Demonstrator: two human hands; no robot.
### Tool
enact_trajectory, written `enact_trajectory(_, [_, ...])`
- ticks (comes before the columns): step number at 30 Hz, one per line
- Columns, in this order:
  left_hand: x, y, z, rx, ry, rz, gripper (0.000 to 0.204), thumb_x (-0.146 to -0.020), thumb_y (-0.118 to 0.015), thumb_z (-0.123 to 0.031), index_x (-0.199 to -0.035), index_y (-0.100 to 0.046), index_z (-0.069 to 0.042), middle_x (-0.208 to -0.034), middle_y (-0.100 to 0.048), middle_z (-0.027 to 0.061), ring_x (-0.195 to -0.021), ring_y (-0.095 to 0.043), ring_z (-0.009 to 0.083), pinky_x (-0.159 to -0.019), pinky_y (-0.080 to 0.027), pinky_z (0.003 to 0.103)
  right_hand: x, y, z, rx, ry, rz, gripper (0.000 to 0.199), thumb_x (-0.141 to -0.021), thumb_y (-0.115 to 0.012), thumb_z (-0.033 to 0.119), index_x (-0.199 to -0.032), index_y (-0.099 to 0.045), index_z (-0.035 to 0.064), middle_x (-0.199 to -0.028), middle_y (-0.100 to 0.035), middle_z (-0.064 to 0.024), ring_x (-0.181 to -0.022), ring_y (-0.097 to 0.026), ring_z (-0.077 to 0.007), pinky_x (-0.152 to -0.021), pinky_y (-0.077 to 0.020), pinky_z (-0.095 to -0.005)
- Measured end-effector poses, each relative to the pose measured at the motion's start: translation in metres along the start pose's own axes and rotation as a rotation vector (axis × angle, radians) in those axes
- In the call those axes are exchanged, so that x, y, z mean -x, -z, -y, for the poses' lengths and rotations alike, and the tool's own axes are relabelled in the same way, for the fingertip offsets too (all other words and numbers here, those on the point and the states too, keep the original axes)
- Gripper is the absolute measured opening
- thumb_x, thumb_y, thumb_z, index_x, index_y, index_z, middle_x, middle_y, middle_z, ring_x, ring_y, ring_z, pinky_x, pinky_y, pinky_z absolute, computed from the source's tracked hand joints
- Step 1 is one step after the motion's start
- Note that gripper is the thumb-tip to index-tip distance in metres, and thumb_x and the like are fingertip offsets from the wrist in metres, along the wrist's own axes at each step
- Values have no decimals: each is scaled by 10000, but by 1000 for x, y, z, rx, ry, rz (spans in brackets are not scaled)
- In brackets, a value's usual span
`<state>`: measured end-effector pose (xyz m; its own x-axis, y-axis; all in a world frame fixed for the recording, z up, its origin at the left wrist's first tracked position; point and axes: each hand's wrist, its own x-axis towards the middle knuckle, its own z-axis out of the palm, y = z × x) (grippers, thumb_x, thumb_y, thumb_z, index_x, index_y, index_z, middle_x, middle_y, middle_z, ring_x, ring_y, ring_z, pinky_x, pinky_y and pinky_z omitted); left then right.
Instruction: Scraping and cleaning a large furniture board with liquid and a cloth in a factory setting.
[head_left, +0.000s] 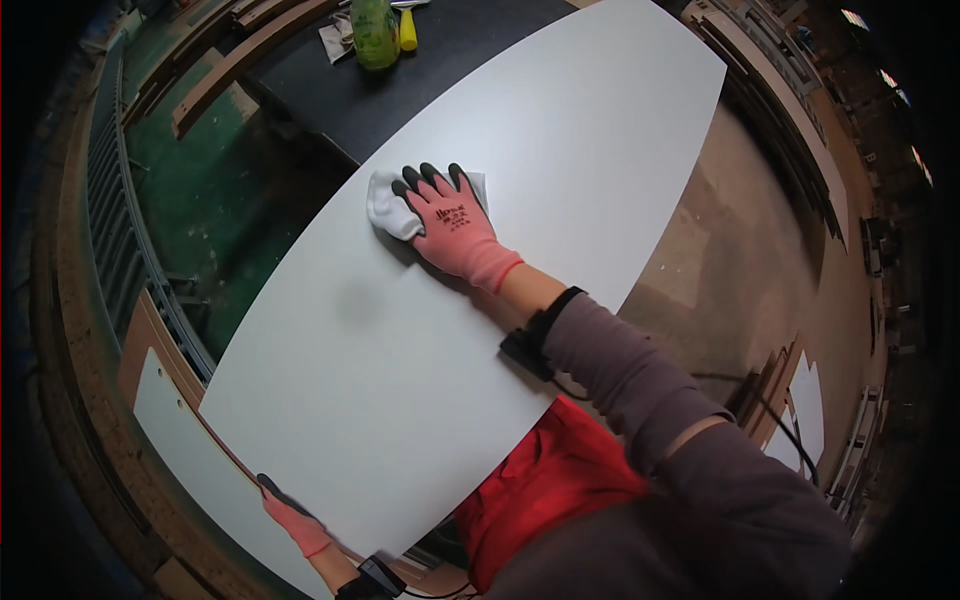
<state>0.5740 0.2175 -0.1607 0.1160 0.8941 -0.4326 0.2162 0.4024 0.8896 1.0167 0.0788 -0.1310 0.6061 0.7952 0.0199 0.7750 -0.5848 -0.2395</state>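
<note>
A large white panel point(400, 340) lies slantwise in front of me. My right hand point(455, 225), in a pink glove with dark fingertips, presses a folded white cloth point(392, 207) onto the panel's surface near its far left edge. The fingers are somewhat spread over the cloth, which sticks out on both sides of the hand. At the panel's near left edge, my left hand point(293, 520) in a matching glove grips the rim, its dark fingertips along the edge. The undersides of its fingers are hidden.
Beyond the panel, a dark tabletop point(460, 50) bears a green bottle point(374, 35), a yellow-handled tool point(407, 30) and a crumpled rag point(337, 42). A roller conveyor point(120, 210) runs along the left. Another white board point(185, 440) is at lower left; stacked boards point(780, 110) stand at right.
</note>
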Motion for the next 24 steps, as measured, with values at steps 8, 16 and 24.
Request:
enact_trajectory(8, [-10, 16, 11, 7, 47, -100, 508, -940, -437, -409, -1191, -517, 26, -1129, -567, 97, -994, -553, 219, -871, -454, 330, 189, -51, 140, -603, 829, 200, 515, -767, -544, 168, -1246, -452, 2, -1287, -464, -165, -1294, -347, -319, -1135, -108, -508])
enact_trajectory(16, [-9, 15, 13, 29, 18, -17, 550, -941, -409, -431, -1234, -481, 29, -1199, -540, 126, -1052, -532, 259, -911, -438, 363, 120, 1, -21, -177, -41, -93, 617, -851, -466, 516, -1295, -451, 88, -1327, -472, -114, -1281, -380, -264, -1117, -152, -467])
enact_trajectory(24, [-13, 5, 19, 90, -70, 76, 590, -943, -390, -449, -1255, -462, 46, -1213, -531, 152, -1012, -553, 263, -881, -460, 354, 68, 18, -215, 308, -881, -417, 581, -859, -432, 430, -1333, -430, 94, -1385, -427, -106, -1313, -345, -264, -1097, -170, -497])
